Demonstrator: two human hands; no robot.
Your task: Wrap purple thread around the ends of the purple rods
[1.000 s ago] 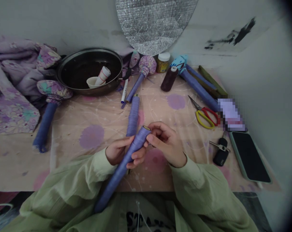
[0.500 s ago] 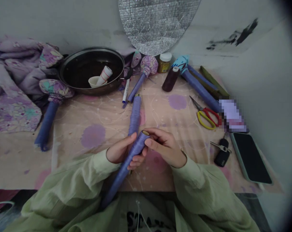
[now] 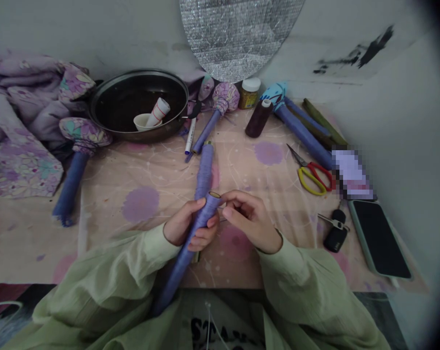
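Note:
My left hand (image 3: 191,223) is closed round a purple-wrapped tube (image 3: 183,265) near its upper end. The tube slants from my lap up to the middle of the table, and its top shows a dark, round opening. Just right of that end, my right hand (image 3: 251,218) has its fingers curled, with the thumb and forefinger close together. Whatever the fingertips hold is too fine to make out. Behind my left hand lies a second purple-wrapped stick (image 3: 204,170), partly covered by the hand and the tube.
Red-and-yellow scissors (image 3: 311,175), keys (image 3: 336,231) and a phone (image 3: 380,238) lie to the right. Along the back stand a black pan (image 3: 107,124), a jar (image 3: 249,95) and a dark thread spool (image 3: 259,119). At left are a cloth-headed stick (image 3: 72,184) and floral fabric (image 3: 26,155).
My right thumb and fingers have come slightly away from the tube's top end. The tube's top has tilted a little to the left and up, still in my left hand.

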